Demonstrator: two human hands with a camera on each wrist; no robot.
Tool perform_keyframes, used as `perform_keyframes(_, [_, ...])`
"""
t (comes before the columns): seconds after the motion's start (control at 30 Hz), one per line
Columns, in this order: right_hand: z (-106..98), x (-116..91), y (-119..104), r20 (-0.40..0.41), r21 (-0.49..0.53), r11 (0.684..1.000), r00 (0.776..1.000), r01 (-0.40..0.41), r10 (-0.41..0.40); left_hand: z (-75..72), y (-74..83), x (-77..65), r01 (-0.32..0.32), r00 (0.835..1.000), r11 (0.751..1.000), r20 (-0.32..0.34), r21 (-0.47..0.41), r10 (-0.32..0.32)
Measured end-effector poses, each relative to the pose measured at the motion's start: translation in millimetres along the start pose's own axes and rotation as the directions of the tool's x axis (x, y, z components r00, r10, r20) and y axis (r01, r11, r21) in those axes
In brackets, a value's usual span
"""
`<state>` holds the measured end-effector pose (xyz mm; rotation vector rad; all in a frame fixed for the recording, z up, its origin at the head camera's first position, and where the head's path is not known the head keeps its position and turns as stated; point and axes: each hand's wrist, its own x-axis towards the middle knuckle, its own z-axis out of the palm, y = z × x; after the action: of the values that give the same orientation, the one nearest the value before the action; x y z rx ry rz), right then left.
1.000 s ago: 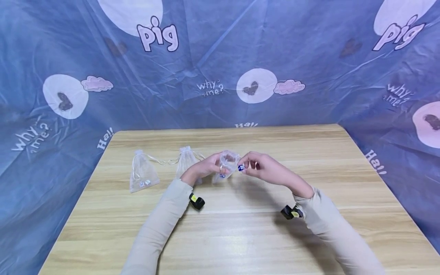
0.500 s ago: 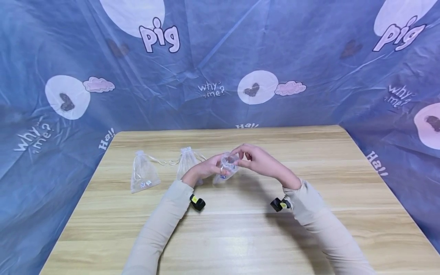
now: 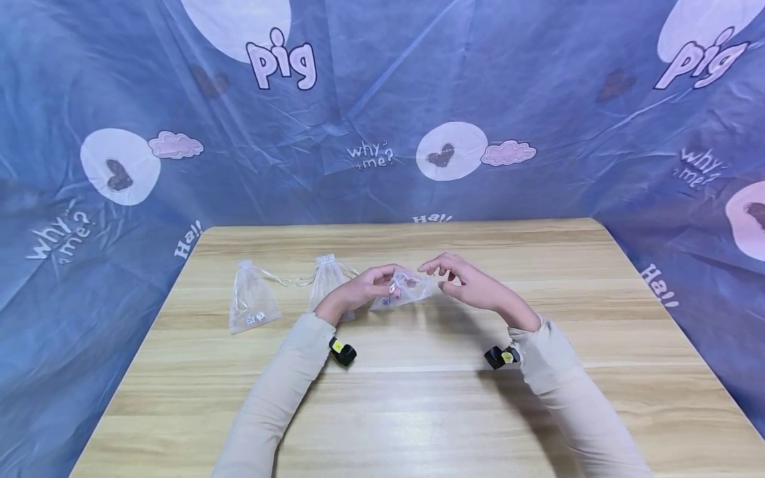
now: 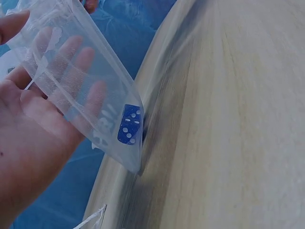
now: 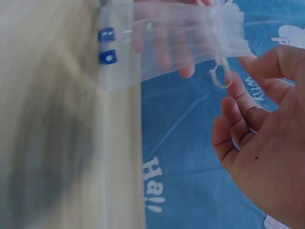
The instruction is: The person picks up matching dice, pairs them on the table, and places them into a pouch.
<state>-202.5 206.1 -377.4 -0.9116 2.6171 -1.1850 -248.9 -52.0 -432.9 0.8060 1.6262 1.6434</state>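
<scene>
A sheer white drawstring bag (image 3: pixel 412 291) hangs tilted from my left hand (image 3: pixel 367 287). The left thumb (image 4: pixel 12 26) lies over the bag near its mouth, while the other fingers show through the mesh behind it. Two blue dice with white dots (image 5: pixel 108 45) sit at the bottom of the bag. Beside the bag's mouth, my right hand (image 3: pixel 472 284) has its thumb and fingers spread apart with nothing seen between them. A loop of white drawstring (image 5: pixel 220 76) dangles close to the right fingertips; whether they touch it I cannot tell.
To the left on the wooden table (image 3: pixel 382 411) lies another sheer bag (image 3: pixel 251 299) with white dice (image 3: pixel 255 318) in it. A third bag (image 3: pixel 325 282) lies partly hidden behind my left hand. Blue printed cloth (image 3: pixel 358 99) stands around the table.
My right hand brought a blue die to the bag's mouth and let it go inside, then drew back a little to the right. The left hand kept holding the bag, whose mouth now tilts rightward.
</scene>
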Motion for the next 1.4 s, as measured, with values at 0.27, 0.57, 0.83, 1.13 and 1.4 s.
perform_keyframes(0.27, [13, 4, 8, -0.045, 0.0, 0.997, 0.996, -0.073, 0.073, 1.2, -0.4, -3.1, 0.002, 1.0, 0.999, -0.024, 0.042, -0.001])
perform_keyframes(0.57, [15, 4, 6, -0.093, -0.007, 0.992, 0.988, -0.123, 0.122, 4.0, 3.9, -5.6, 0.043, 0.975, 0.987, -0.221, 0.153, -0.008])
perform_keyframes(0.83, [8, 1, 4, -0.142, -0.023, 0.986, 0.977, -0.163, 0.158, 2.4, 8.4, -6.7, 0.032, 0.968, 0.928, -0.244, 0.371, 0.064])
perform_keyframes(1.13, [0, -10, 12, -0.194, -0.04, 0.982, 0.966, -0.183, 0.172, 2.5, 14.3, -13.4, 0.106, 0.962, 0.901, -0.273, 0.42, 0.014])
perform_keyframes(1.4, [-14, -28, 29, -0.25, -0.083, 0.972, 0.949, -0.221, 0.195, -9.7, 14.1, -25.3, 0.07, 0.966, 0.911, -0.254, 0.406, 0.039])
